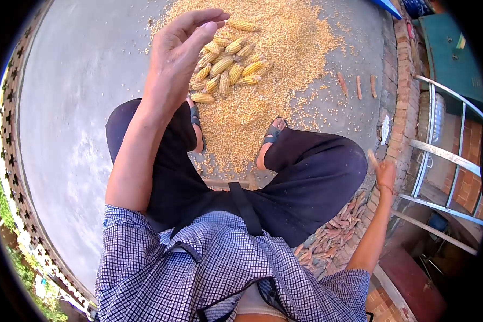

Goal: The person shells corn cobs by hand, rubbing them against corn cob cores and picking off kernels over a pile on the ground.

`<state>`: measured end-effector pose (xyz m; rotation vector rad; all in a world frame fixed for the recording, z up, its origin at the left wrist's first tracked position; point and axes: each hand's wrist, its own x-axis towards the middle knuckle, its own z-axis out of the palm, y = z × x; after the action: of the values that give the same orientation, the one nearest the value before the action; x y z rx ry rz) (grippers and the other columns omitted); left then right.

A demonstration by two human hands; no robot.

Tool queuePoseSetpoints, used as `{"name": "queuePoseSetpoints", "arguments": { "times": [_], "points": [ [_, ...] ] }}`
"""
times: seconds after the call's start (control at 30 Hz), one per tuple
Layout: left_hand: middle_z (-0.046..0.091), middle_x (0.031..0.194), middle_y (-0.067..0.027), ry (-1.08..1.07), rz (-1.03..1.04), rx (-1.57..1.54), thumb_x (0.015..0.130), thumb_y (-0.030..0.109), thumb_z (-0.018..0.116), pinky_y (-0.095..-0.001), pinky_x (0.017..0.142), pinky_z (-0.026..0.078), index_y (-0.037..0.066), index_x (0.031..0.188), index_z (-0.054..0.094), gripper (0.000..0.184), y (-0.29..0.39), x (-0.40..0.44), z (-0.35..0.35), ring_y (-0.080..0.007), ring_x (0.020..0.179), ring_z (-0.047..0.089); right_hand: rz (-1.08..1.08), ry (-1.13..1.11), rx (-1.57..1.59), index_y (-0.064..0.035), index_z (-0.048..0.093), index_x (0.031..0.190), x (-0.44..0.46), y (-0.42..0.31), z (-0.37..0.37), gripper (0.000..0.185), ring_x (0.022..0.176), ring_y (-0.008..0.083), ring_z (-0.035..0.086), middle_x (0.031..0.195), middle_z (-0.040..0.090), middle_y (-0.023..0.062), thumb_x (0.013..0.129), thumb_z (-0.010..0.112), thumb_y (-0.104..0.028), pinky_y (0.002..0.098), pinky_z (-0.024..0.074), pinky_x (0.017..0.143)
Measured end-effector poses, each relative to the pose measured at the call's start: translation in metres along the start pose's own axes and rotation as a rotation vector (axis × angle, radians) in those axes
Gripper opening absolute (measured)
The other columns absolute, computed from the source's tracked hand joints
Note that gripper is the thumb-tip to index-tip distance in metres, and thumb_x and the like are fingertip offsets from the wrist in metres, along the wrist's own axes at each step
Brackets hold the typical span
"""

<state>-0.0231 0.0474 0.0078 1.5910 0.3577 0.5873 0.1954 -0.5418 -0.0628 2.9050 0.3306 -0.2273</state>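
Note:
My left hand [180, 51] is raised at the upper left, beside and partly in front of a heap of yellow corn ears [221, 65]. Its fingers are curved with the thumb apart, and nothing shows between them. Out to the right, beyond my knee, my right hand [385, 174] is closed round a short, pale corn cob [372, 158], which sticks out toward the upper left. Loose corn kernels [292, 48] are spread under the ears and between my feet.
Three stripped cobs [358, 87] lie apart on the concrete floor [70, 102]. More stripped cobs [335, 233] are piled right of my seat, by a brick edging [407, 102]. A metal ladder-like frame [445, 153] and a green cabinet [451, 53] stand at the right.

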Motion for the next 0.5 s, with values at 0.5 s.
{"name": "queuePoseSetpoints", "arguments": {
  "times": [0.5],
  "points": [
    [0.060, 0.132, -0.0081, -0.157, -0.072, 0.313, 0.096, 0.039, 0.059, -0.0367, 0.103, 0.043, 0.010, 0.131, 0.061, 0.045, -0.016, 0.010, 0.009, -0.0225, 0.126, 0.053, 0.249, 0.103, 0.176, -0.0006, 0.064, 0.090, -0.125, 0.107, 0.096, 0.013, 0.070, 0.0395, 0.058, 0.078, 0.061, 0.0220, 0.086, 0.056, -0.010, 0.0434, 0.0490, 0.070]
  ]
}}
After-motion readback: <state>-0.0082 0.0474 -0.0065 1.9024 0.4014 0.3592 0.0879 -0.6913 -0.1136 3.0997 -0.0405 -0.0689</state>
